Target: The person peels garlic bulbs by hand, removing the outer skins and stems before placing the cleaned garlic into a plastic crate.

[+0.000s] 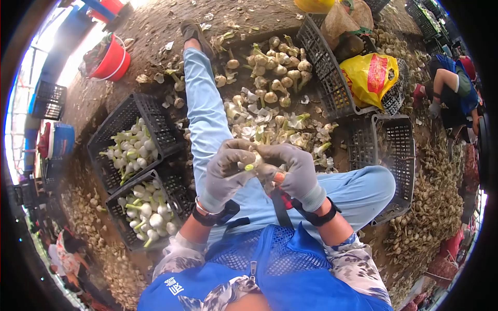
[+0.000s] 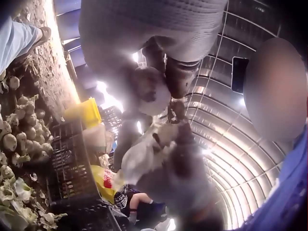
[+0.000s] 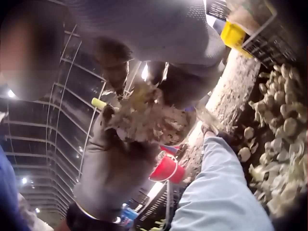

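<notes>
Both hands wear grey gloves and meet over the lap. Curled fingers of the left hand (image 1: 225, 171) grip a garlic bulb (image 3: 154, 118), whose cut green stem end (image 1: 249, 167) points toward the body. From the other side, the right hand (image 1: 298, 168) pinches the same bulb at its outer skin. Shaggy pale roots or skin show on the bulb in the right wrist view. Pale loose skin (image 2: 139, 156) hangs between the hands in the left wrist view. Gloved fingers hide much of the bulb.
Untrimmed garlic (image 1: 280, 62) and peeled skins (image 1: 259, 116) lie on the ground ahead. Two black crates at left hold clean white garlic (image 1: 150, 215). Another crate (image 1: 397, 150) stands at right, near a yellow bag (image 1: 369, 80). A red bucket (image 1: 111, 59) is far left.
</notes>
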{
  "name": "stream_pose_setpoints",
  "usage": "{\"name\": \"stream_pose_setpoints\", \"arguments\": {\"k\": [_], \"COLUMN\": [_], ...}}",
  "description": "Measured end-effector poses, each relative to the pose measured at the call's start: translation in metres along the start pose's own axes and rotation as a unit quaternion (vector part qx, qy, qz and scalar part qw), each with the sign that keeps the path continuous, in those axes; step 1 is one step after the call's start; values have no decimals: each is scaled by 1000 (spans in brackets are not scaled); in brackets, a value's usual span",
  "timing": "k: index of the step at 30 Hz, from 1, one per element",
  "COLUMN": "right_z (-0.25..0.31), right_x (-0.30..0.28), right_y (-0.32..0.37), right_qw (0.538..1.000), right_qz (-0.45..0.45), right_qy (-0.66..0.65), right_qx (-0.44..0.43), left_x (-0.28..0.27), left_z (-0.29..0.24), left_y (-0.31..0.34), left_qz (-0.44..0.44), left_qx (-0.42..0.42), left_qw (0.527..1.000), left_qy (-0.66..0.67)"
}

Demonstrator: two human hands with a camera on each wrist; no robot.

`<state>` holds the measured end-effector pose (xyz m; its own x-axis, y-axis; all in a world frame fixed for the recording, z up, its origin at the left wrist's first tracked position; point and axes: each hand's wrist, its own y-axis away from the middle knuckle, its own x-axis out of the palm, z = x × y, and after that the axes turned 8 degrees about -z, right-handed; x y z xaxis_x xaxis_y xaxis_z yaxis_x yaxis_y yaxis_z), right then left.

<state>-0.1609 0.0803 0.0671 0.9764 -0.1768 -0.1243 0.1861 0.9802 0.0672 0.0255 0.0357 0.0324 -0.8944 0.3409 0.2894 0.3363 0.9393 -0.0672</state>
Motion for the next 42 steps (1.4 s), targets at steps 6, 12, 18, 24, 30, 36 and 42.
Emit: {"name": "stream_pose_setpoints", "arguments": {"k": [6, 12, 18, 24, 30, 36, 42], "right_z": [-4, -23, -33, -18, -30, -37, -74], "right_x": [1, 11, 1, 19, 17, 9, -24], "right_y": [4, 7, 3, 14, 1, 7, -3], "right_qw": [983, 985, 884, 995, 989, 987, 942], "right_qz": [-53, -13, 34, -85, -82, 77, 283], "right_qy": [168, -145, -370, 47, 123, 68, 172], "right_qx": [-53, 87, 284, -30, -10, 125, 55], "left_x": [0, 4, 1, 3, 6, -25, -44], "left_z": [5, 1, -7, 2, 1, 30, 40], "left_y": [6, -1, 1, -1, -3, -17, -35], "left_qz": [-4, -8, 5, -21, -58, -152, -251], "left_qx": [-40, 17, -92, -13, -107, -188, -217], "left_qw": [999, 1000, 990, 1000, 982, 858, 811], "left_qy": [27, -13, 107, -14, 145, 453, 482]}}
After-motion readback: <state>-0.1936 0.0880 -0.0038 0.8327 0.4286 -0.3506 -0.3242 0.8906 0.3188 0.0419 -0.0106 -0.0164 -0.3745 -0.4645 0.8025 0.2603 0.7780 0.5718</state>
